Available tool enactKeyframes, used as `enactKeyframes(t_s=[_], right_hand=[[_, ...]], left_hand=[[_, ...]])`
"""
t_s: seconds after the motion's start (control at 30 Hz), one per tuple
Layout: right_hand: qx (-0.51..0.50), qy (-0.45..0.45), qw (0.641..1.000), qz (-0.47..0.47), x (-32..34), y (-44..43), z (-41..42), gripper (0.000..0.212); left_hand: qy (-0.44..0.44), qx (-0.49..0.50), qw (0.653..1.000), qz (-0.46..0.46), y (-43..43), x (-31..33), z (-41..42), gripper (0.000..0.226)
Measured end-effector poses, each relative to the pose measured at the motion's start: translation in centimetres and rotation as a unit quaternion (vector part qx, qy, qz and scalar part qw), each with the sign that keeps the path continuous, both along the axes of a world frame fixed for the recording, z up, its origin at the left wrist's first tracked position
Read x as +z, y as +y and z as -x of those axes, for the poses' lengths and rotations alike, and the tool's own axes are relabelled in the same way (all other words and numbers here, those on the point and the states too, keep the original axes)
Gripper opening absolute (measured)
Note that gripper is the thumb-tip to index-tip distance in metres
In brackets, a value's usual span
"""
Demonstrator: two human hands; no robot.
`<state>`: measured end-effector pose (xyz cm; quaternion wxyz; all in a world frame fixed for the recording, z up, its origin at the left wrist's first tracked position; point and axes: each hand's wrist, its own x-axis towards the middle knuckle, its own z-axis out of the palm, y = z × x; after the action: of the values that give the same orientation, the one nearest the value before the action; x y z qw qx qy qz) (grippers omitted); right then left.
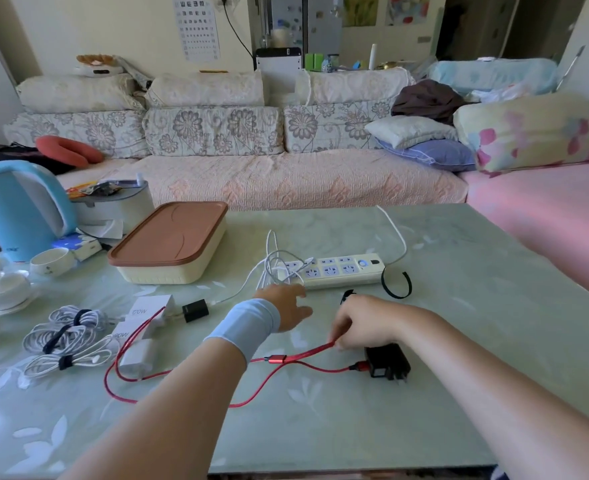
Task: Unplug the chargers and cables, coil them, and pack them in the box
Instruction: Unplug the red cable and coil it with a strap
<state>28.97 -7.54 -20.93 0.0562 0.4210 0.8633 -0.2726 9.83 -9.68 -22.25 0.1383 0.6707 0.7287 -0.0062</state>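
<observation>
- Table (459, 341); box (168, 249) far left, lid on, so nothing can be packed until it is opened.
- Power strip (338, 271) far centre; one; sockets look empty, loose white cable (275, 268) heaped on its left end; risk: pulling that heap drags the strip.
- Red cable (189, 372); one, uncoiled, looping under the left arm to a black charger (388, 362) near right, not yet detached; risk: coiling drags the charger or snags the white chargers (140, 351).
- Chargers: two black, about three white.
- White bundles (68, 336) near left; two, strapped.
- Straps: one open (397, 285), one by the right hand.
- Right hand (362, 323) pinching the red cable; left hand (286, 306) fingers spread, holding nothing.
</observation>
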Motion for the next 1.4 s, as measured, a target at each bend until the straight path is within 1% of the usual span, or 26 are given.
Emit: enactKeyframes(t_s=[0.07,0.13,0.17,0.23,0.3,0.37,0.4,0.43,0.47,0.53,0.57,0.63,0.7,0.73,0.8,0.87,0.93,0.97,1.03,1.07,1.17,1.2,1.23,1.3,1.33,1.4], right_hand=[[-0.007,0.016,1.0,0.009,0.2,0.5,-0.3,0.016],[-0.038,0.052,0.998,0.013,0.5,1.0,-0.5,0.023],[-0.063,0.073,0.995,0.0,0.5,1.5,-0.5,0.026],[-0.105,0.088,0.988,-0.078,0.2,2.5,-0.7,0.027],[-0.137,0.063,0.977,-0.154,-0.5,3.5,-1.1,0.02],[-0.163,0.015,0.971,-0.175,-1.3,4.3,-1.3,0.013],[-0.166,-0.005,0.971,-0.172,-1.7,4.4,-1.3,0.018],[-0.162,-0.016,0.973,-0.165,-2.0,4.5,-1.3,0.021],[-0.154,-0.015,0.975,-0.157,-2.2,4.5,-1.1,0.019],[-0.137,0.014,0.98,-0.143,-2.4,4.3,-0.7,0.009],[-0.138,0.04,0.98,-0.137,-2.3,4.2,-0.4,0.007],[-0.149,0.116,0.976,-0.104,-1.8,4.0,0.1,0.008],[-0.154,0.222,0.962,-0.039,-1.0,3.7,0.5,0.012],[-0.152,0.274,0.95,-0.003,-0.6,3.4,0.6,0.013],[-0.141,0.358,0.92,0.068,-0.2,3.1,0.6,0.016],[-0.141,0.409,0.893,0.126,-0.1,2.9,0.6,0.018],[-0.153,0.447,0.862,0.182,-0.1,2.8,0.7,0.018],[-0.16,0.46,0.848,0.209,-0.1,2.6,0.9,0.018],[-0.166,0.464,0.838,0.233,0.1,2.3,1.2,0.017],[-0.169,0.463,0.838,0.234,0.3,2.1,1.4,0.017],[-0.182,0.468,0.828,0.25,0.4,1.9,1.9,0.018],[-0.181,0.459,0.831,0.257,0.4,1.8,2.1,0.018],[-0.181,0.441,0.842,0.255,0.3,1.8,2.2,0.016],[-0.182,0.388,0.872,0.236,0.2,1.7,2.5,0.015],[-0.184,0.369,0.882,0.228,0.2,1.7,2.5,0.016],[-0.186,0.362,0.885,0.227,0.2,1.7,2.5,0.019]], left_hand=[[-0.011,0.042,0.998,-0.054,1.0,-0.1,1.1,0.043],[-0.037,0.083,0.993,-0.078,1.7,0.0,2.0,0.039],[-0.029,0.094,0.993,-0.072,1.8,0.1,2.2,0.036],[-0.005,0.085,0.995,-0.045,1.9,0.5,2.1,0.033],[-0.013,0.05,0.998,-0.044,1.8,1.1,1.1,0.032],[-0.05,0.027,0.997,-0.052,1.7,1.3,0.1,0.029],[-0.068,0.019,0.996,-0.056,1.7,1.3,-0.2,0.027],[-0.088,0.015,0.995,-0.054,1.7,1.2,-0.5,0.025],[-0.107,0.01,0.993,-0.051,1.7,1.0,-0.6,0.025],[-0.144,0.001,0.988,-0.051,1.5,0.5,-0.7,0.029],[-0.164,-0.004,0.985,-0.057,1.2,0.4,-0.8,0.033],[-0.217,-0.014,0.973,-0.073,1.1,0.3,-0.7,0.05],[-0.259,-0.031,0.962,-0.077,0.9,0.5,-0.6,0.061],[-0.278,-0.041,0.957,-0.073,0.8,0.7,-0.6,0.059],[-0.318,-0.039,0.945,-0.063,0.5,1.2,-0.6,0.042],[-0.343,-0.02,0.937,-0.058,-0.2,2.0,-0.7,0.022],[-0.381,-0.005,0.923,-0.048,-0.7,2.5,-0.6,0.013],[-0.412,0.006,0.91,-0.037,-0.9,2.7,-0.6,0.011],[-0.471,0.033,0.882,-0.011,-1.1,3.0,-0.7,0.014],[-0.48,0.042,0.876,-0.006,-1.1,3.1,-0.7,0.016],[-0.473,0.058,0.879,0.004,-1.1,3.2,-0.7,0.015],[-0.466,0.063,0.882,0.007,-1.1,3.2,-0.7,0.014],[-0.452,0.065,0.889,0.007,-1.1,3.1,-0.8,0.014],[-0.42,0.059,0.905,0.009,-1.1,3.0,-1.1,0.012],[-0.418,0.053,0.907,0.016,-1.1,2.9,-1.1,0.013],[-0.433,0.037,0.9,0.028,-1.3,2.7,-0.9,0.014]])
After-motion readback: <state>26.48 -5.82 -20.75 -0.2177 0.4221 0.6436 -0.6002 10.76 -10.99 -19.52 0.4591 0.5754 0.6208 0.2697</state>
